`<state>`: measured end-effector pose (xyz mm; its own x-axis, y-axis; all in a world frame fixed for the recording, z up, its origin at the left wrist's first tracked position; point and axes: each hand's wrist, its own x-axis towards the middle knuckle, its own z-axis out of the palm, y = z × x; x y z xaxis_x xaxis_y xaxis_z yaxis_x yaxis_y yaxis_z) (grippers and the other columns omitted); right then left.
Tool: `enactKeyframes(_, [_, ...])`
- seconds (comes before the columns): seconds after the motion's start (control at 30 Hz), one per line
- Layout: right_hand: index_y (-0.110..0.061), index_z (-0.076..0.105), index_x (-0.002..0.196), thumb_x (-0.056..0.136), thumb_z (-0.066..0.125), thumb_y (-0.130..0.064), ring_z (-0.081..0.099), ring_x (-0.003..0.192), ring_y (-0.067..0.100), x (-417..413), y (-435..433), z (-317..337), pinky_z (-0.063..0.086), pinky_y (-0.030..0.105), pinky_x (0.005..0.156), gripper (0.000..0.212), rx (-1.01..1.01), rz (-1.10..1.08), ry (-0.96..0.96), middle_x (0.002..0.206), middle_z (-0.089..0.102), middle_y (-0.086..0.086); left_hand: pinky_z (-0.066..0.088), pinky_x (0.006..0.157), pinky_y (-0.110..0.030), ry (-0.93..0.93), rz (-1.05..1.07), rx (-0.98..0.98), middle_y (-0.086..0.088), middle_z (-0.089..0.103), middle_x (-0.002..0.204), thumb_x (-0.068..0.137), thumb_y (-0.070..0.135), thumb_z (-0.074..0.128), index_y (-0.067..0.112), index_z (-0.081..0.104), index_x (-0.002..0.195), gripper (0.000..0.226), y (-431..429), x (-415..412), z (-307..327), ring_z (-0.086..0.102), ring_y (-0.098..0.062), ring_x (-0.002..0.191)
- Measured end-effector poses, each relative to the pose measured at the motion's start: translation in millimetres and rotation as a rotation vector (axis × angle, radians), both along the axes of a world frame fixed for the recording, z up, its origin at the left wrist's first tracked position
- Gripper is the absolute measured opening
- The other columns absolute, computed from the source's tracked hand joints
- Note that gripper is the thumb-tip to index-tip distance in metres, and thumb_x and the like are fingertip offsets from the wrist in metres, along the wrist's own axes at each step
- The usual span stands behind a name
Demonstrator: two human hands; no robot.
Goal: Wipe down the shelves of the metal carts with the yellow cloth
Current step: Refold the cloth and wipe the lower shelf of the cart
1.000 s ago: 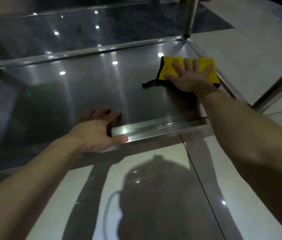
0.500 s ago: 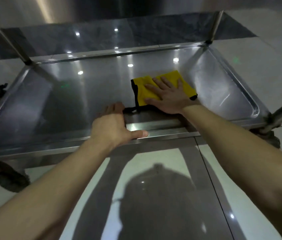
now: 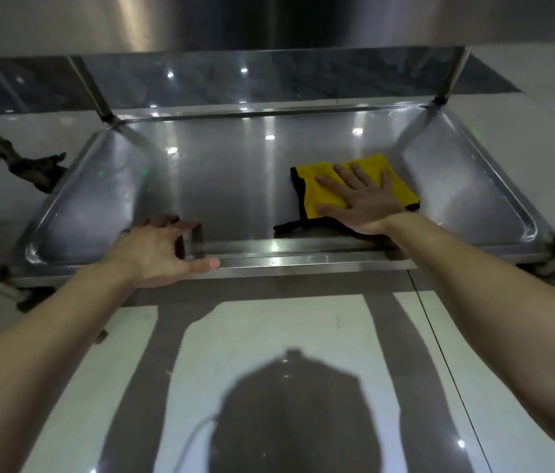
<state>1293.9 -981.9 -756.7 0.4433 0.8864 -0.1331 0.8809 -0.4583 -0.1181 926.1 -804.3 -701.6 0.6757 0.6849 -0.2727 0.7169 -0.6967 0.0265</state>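
Head view: yellow cloth [image 3: 400,189], black-edged, flat on steel shelf [image 3: 228,186]

On my feed the cloth [image 3: 320,196] reads bright yellow, with a narrow black binding round its edge and a black strip at one corner. The shelf [image 3: 228,186] is silver-grey steel, faintly streaked, dotted with small white light reflections, and I pick out two tiny green glints toward its left side. The upper panel [image 3: 201,22] is the same dull silver. The floor tiles [image 3: 262,329] are pale off-white with thin dark joint lines and a dark grey shadow across them. A floor band [image 3: 303,80] beyond is charcoal with lighter veining. The castor [image 3: 37,172] looks blackish.
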Motion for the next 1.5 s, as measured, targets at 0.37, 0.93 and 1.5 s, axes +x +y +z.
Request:
enactKeyframes(0.37, [-0.064, 0.002, 0.161, 0.076, 0.008, -0.103, -0.005, 0.166, 0.026, -26.2, 156.0, -3.5, -0.006, 0.079, 0.120, 0.094, 0.019, 0.046, -0.041, 0.180, -0.004, -0.011, 0.034, 0.120, -0.054, -0.060, -0.031, 0.133, 0.004, 0.026, 0.176, 0.058, 0.112, 0.011, 0.051, 0.019, 0.167, 0.125, -2.3, -6.4, -14.0, 0.033, -0.032, 0.157])
enactKeyframes(0.93, [-0.063, -0.012, 0.161, 0.089, 0.012, -0.090, -0.023, 0.163, 0.019, -154.1, 75.7, 19.2, -0.008, 0.074, 0.124, 0.081, -0.238, 0.305, 0.035, 0.174, -0.026, -0.020, 0.037, 0.114, -0.049, -0.094, 0.256, 0.221, -0.014, 0.053, 0.147, 0.048, 0.116, 0.040, 0.010, 0.044, 0.149, 0.147, -39.5, -16.0, 0.4, 0.047, -0.034, 0.138])
enactKeyframes(1.5, [-0.061, -0.005, 0.163, 0.096, 0.022, -0.082, -0.021, 0.164, 0.026, -197.2, 150.8, -4.4, -0.012, 0.079, 0.119, 0.075, -0.079, 0.122, 0.016, 0.178, -0.019, -0.011, 0.042, 0.107, -0.046, -0.064, 0.153, 0.381, 0.002, 0.058, 0.134, 0.079, 0.101, 0.033, 0.036, 0.049, 0.148, 0.097, 27.2, -142.8, -25.5, 0.054, -0.028, 0.129])
